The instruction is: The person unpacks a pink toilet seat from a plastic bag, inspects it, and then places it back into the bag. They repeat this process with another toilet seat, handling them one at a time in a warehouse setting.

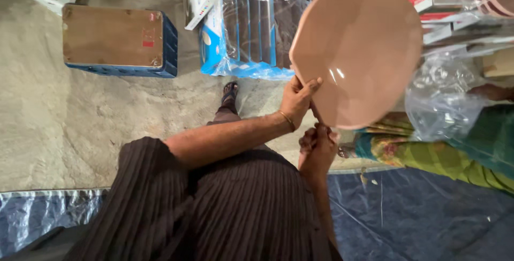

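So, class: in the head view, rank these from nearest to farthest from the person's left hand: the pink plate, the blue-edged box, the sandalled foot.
Measured from the left hand:
1. Pink plate, held, right of it.
2. Sandalled foot, just left.
3. Blue-edged box, far left on the floor.

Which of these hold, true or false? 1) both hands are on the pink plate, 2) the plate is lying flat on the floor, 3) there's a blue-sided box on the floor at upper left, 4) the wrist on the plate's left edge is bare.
1) True: the left hand grips the edge of the pink plate, and the right hand holds it from below.
2) False: it is held up in the air, tilted, above the concrete floor.
3) True: a blue-sided box with a brown top sits there.
4) False: the left wrist wears a thin gold bangle.
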